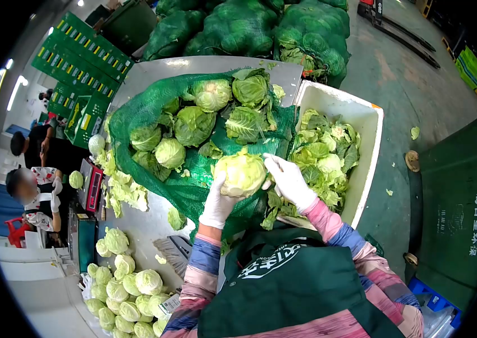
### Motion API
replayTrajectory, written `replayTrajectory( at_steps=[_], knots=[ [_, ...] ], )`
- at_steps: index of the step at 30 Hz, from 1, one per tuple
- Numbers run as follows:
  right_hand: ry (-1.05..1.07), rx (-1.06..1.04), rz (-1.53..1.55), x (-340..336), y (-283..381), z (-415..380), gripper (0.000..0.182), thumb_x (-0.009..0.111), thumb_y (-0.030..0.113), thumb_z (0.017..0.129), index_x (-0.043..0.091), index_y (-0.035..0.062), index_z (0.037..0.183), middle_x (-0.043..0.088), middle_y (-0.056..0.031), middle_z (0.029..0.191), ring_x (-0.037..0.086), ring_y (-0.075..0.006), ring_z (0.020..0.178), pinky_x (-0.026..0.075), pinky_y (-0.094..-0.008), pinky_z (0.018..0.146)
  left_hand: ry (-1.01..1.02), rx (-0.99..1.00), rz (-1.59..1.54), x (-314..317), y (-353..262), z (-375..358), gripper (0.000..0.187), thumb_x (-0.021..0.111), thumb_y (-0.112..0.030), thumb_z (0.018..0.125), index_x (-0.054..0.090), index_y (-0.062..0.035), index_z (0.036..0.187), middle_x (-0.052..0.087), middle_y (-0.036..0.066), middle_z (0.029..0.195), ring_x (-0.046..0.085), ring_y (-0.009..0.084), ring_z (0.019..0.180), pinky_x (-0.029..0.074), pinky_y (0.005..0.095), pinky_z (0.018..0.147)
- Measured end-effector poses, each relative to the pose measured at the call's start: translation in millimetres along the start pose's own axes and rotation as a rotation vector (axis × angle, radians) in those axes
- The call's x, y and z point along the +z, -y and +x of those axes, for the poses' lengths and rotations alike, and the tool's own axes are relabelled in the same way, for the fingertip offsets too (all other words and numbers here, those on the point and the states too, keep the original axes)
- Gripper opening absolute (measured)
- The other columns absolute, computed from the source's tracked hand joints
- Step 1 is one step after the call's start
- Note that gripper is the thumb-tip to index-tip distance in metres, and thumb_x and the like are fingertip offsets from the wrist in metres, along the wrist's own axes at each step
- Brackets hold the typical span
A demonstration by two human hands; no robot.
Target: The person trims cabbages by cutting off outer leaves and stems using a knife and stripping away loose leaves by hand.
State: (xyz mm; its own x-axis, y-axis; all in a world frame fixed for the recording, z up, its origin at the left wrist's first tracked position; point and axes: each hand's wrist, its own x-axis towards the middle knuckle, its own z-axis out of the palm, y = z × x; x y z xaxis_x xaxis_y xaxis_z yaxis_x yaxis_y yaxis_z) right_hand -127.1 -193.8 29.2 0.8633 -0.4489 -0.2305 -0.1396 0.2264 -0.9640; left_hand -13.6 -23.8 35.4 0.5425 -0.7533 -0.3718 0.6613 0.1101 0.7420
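A pale green cabbage point(240, 172) is held up in front of me over the green mesh sack. My left hand point(217, 204), in a white glove, grips it from below and the left. My right hand point(291, 183), also gloved, has its fingertips and thumb against the cabbage's right side; whether a leaf is pinched there I cannot make out. Beneath and beyond lies the opened green mesh sack point(193, 179), with several cabbages point(195, 125) still in their outer leaves. A white foam box point(369, 163) at the right holds loose leaves point(328, 163).
Trimmed cabbages point(128, 287) are piled at lower left, near a brush point(172, 253). A red scale point(90, 186) stands left, with two people point(38, 191) beyond. Full mesh sacks point(235, 28) line the back. A green bin point(458, 197) and pallet jack point(399, 31) are right.
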Motion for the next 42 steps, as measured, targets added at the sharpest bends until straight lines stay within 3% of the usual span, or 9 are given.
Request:
replayTrajectory(
  at_steps=[3,6,11,16,20,23,26,35,42],
  knots=[
    [-0.101,-0.324,-0.654,3.2,-3.3,-1.6,0.053,0.050,0.040,0.096,0.044,0.0099,0.140,0.063,-0.0185,0.106,0.063,-0.0361,0.080,0.050,-0.0405,0.068,-0.045,0.001,-0.182,13.6,9.5,2.3,0.071,0.051,-0.057,0.090,0.035,-0.0149,0.145,0.044,0.008,0.144,0.043,0.0273,0.132,0.035,0.0501,0.107],
    [-0.023,-0.441,-0.722,19.8,-6.9,-8.1,0.067,0.047,0.043,0.096,0.022,0.0133,0.150,0.064,-0.0192,0.107,0.065,-0.0368,0.076,0.052,-0.0440,0.066,-0.078,0.061,-0.290,19.7,26.4,6.6,0.068,0.047,-0.056,0.092,0.038,-0.0119,0.143,0.046,0.008,0.142,0.045,0.0251,0.129,0.035,0.0441,0.108],
    [-0.019,-0.372,-0.910,15.8,2.2,-3.3,0.069,0.047,0.045,0.096,0.019,0.0165,0.152,0.068,-0.0156,0.095,0.064,-0.0363,0.063,0.052,-0.0425,0.054,-0.119,0.135,-0.285,27.8,34.8,3.9,0.064,0.051,-0.049,0.092,0.040,-0.0093,0.141,0.047,0.008,0.140,0.045,0.0243,0.129,0.036,0.0432,0.107],
    [0.006,-0.232,-0.617,7.7,1.6,3.7,0.057,0.044,0.048,0.098,0.036,0.0195,0.146,0.068,-0.0195,0.095,0.067,-0.0347,0.070,0.054,-0.0409,0.066,-0.152,0.173,-0.231,30.6,35.4,-1.8,0.065,0.056,-0.047,0.088,0.041,-0.0101,0.140,0.048,0.008,0.139,0.045,0.0231,0.129,0.036,0.0436,0.107],
    [-0.288,0.168,-0.198,-49.6,-36.6,44.2,0.048,0.045,0.046,0.098,0.065,0.0067,0.116,0.070,-0.0080,0.095,0.064,-0.0217,0.083,0.048,-0.0354,0.079,-0.006,0.240,-0.231,45.4,24.1,-19.6,0.078,0.060,-0.054,0.081,0.038,-0.0124,0.144,0.043,0.009,0.143,0.043,0.0271,0.130,0.034,0.0437,0.109],
    [-0.294,0.134,-0.639,-82.0,-72.1,53.1,0.057,0.047,0.046,0.097,0.044,0.0109,0.142,0.069,-0.0079,0.093,0.061,-0.0151,0.066,0.050,-0.0338,0.067,0.011,0.239,-0.155,44.6,15.0,-13.8,0.078,0.060,-0.053,0.081,0.038,-0.0122,0.143,0.043,0.009,0.143,0.042,0.0271,0.131,0.032,0.0438,0.110],
    [-0.056,0.000,-0.125,-43.2,10.8,9.7,0.083,0.059,0.043,0.092,0.012,0.0128,0.154,0.068,-0.0090,0.096,0.058,-0.0123,0.055,0.050,-0.0275,0.060,0.031,0.187,-0.150,41.1,10.9,-6.4,0.076,0.059,-0.052,0.083,0.038,-0.0112,0.143,0.043,0.009,0.144,0.042,0.0271,0.132,0.031,0.0436,0.111],
    [0.073,-0.423,-0.339,-19.0,24.3,-6.8,0.079,0.082,0.030,0.073,0.046,0.0059,0.140,0.060,-0.0163,0.128,0.060,-0.0220,0.116,0.046,-0.0303,0.097,0.197,0.069,-0.100,24.0,-7.4,-2.8,0.072,0.053,-0.045,0.092,0.024,-0.0105,0.147,0.037,0.013,0.145,0.045,0.0286,0.130,0.044,0.0459,0.103],
    [0.180,-0.401,-0.299,-19.3,34.3,-16.0,0.052,0.078,0.017,0.078,0.060,0.0015,0.125,0.066,-0.0145,0.118,0.065,-0.0198,0.107,0.051,-0.0280,0.090,0.148,0.135,-0.064,14.1,16.9,2.2,0.086,0.064,-0.055,0.083,0.029,-0.0081,0.146,0.041,0.014,0.142,0.047,0.0283,0.127,0.042,0.0436,0.104]
  ],
)
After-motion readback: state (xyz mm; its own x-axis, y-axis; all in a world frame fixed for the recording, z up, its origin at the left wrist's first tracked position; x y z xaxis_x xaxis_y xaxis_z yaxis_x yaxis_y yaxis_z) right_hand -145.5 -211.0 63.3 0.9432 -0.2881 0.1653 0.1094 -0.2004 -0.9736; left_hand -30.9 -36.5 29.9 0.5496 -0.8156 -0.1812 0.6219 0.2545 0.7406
